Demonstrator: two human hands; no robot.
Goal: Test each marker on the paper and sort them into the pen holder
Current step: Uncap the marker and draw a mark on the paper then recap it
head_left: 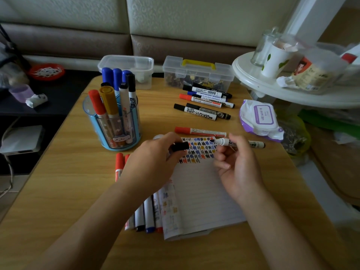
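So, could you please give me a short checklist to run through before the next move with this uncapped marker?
1. Marker uncapped: ok; the left hand holds its black cap.
2. Right hand grips the marker: ok.
3. Tip points toward the cap: ok.
4. Blank lines on the paper below the test marks: ok.
5. Free room in the pen holder: cannot tell.
6. This marker already tested: cannot tell.

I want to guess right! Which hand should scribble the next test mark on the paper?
Probably the right hand: it pinches the uncapped marker, its tip above the paper. The left hand only holds the black cap.
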